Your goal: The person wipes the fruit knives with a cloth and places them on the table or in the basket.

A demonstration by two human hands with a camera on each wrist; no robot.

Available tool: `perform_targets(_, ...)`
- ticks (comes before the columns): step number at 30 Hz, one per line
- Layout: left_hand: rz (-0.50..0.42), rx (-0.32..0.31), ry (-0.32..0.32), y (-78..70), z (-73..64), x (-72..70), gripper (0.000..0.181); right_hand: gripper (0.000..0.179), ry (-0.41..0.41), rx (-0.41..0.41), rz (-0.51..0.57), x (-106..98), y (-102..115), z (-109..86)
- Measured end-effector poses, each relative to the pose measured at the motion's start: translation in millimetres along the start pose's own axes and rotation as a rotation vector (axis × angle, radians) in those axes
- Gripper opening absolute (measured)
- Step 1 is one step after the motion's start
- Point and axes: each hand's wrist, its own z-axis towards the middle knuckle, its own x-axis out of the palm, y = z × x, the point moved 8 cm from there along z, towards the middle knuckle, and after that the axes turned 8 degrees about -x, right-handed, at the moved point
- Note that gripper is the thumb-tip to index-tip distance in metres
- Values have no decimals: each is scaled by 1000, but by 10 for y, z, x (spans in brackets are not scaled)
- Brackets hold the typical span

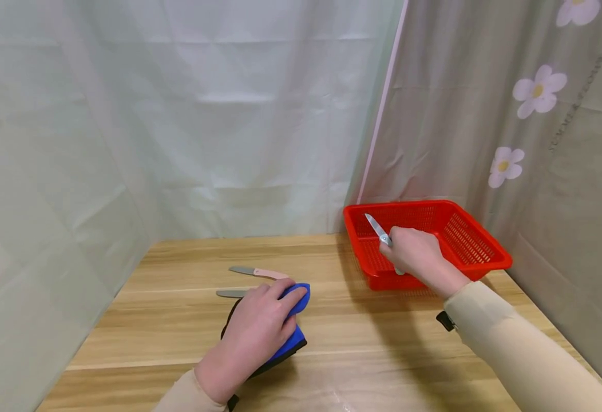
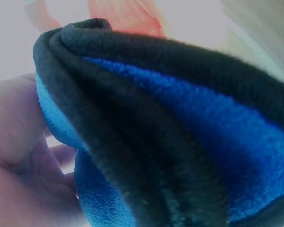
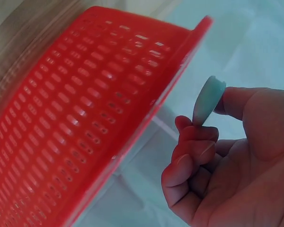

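My right hand (image 1: 414, 250) grips a knife (image 1: 375, 225) over the near left part of a red plastic basket (image 1: 383, 281). Its blade points up and away to the left, and its pale green handle (image 3: 207, 103) shows between thumb and curled fingers in the right wrist view. A folded blue cloth (image 1: 298, 296) with black edging is held in my left hand (image 1: 257, 321), low over the table. Just beyond that hand lies a knife with a pink handle (image 1: 270, 274). Nearer, another knife blade (image 1: 230, 294) sticks out to the left, its handle hidden behind the hand.
The basket has slotted walls and stands at the right back of the wooden table (image 1: 141, 337). Pale curtain sheeting (image 1: 260, 126) hangs behind the table and along both sides, with printed flowers (image 1: 538, 91) at the right.
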Motion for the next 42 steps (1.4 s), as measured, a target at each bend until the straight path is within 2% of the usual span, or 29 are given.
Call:
perform_targets(6,4,5,15,-36,-1,19,44,31,94,84,9,121,-130,179)
perform_targets(11,17,7,41,-61,0,31,45,34,151,105,9,232,-193,296)
perform_targets(17,6,22,37,-101,1,36,44,34,242,142,26,407,-229,401)
perform_targets(24,6,17,56,-103,-17,73,43,32,284,169,27,543,-271,479)
perform_targets(30,13,18,45,-111,-35,76,42,27,300,170,10,656,-293,552)
perform_targets(38,22,-4,45,-99,-68,78,42,15,314,100,1,685,-155,509)
perform_targets(42,18,-12,53,-88,-83,77,42,13,346,72,-11,779,-162,556)
